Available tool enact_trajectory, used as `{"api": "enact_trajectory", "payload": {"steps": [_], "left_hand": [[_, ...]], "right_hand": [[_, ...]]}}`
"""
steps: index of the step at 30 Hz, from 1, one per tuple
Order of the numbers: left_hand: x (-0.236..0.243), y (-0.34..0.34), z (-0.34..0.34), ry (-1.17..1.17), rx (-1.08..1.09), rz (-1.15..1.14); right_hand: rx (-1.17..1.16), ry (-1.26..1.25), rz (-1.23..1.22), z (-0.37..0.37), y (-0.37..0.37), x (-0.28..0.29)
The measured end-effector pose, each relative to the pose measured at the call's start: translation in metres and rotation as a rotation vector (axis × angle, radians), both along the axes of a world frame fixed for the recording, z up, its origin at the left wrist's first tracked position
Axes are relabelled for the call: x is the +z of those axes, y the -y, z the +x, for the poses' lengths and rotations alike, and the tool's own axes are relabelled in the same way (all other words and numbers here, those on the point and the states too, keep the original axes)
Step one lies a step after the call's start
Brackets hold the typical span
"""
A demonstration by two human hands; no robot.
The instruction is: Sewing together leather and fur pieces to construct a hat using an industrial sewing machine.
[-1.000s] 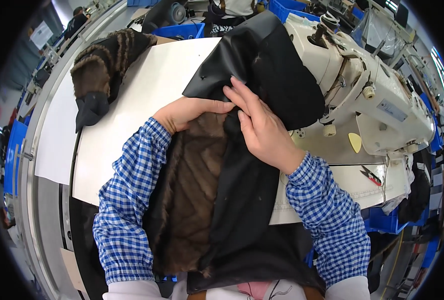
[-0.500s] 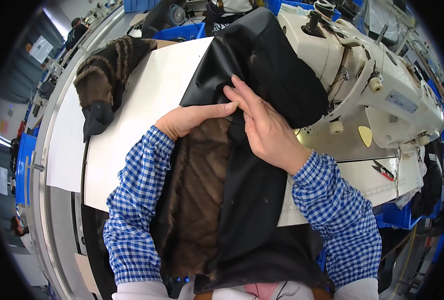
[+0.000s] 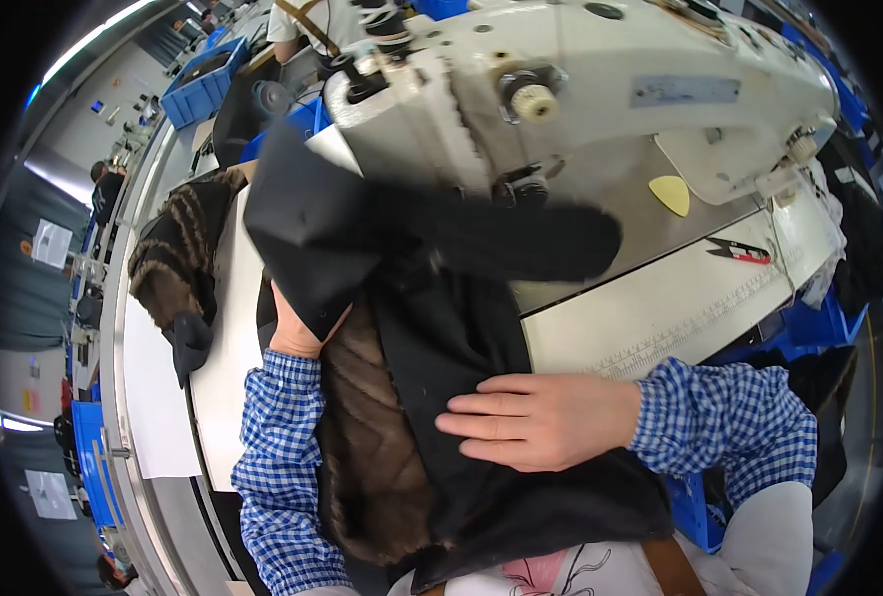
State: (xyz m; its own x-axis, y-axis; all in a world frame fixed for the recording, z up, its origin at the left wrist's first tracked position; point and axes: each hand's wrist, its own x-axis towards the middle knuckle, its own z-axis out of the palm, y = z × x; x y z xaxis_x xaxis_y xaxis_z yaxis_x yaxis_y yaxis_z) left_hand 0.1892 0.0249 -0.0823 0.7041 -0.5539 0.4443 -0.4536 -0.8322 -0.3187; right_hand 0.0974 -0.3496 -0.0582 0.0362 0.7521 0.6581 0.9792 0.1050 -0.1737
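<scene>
My left hand (image 3: 297, 328) is at the left of the garment piece, mostly behind its raised black flap (image 3: 312, 238), with its fingers hidden. The flap is folded and blurred, reaching rightward under the sewing machine's head. My right hand (image 3: 521, 422) lies on the black fabric (image 3: 461, 497) with its fingers stretched out and slightly apart. Brown fur (image 3: 372, 427) shows along the left half of the piece, between my forearms.
The white sewing machine (image 3: 590, 89) fills the upper right. A yellow triangular chip (image 3: 669, 195) and red-handled snips (image 3: 744, 252) lie beside it. Another fur piece (image 3: 173, 268) is on the white table (image 3: 610, 328) at left. Blue crates (image 3: 198, 84) and other people stand beyond.
The view has shifted. My right hand has moved down from the top fold onto the lower fabric, my left hand has gone behind the flap, and the flap has swung and blurred.
</scene>
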Motion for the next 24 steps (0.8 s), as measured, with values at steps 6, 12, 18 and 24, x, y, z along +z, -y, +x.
{"api": "enact_trajectory", "payload": {"steps": [6,12,18,24], "left_hand": [[0.097,-0.027,0.004,0.014,0.062,-0.33],[0.194,0.02,-0.071,0.006,0.226,-1.051],[0.143,0.188,-0.179,-0.662,-0.204,-0.204],[0.096,0.171,-0.17,-0.671,0.023,-0.486]], "right_hand": [[-0.111,-0.069,-0.165,-0.022,0.021,-0.002],[-0.197,-0.215,-0.039,-0.006,0.015,0.013],[-0.119,0.094,-0.328,0.012,0.02,0.043],[-0.133,0.215,-0.412,0.015,0.038,0.027]]}}
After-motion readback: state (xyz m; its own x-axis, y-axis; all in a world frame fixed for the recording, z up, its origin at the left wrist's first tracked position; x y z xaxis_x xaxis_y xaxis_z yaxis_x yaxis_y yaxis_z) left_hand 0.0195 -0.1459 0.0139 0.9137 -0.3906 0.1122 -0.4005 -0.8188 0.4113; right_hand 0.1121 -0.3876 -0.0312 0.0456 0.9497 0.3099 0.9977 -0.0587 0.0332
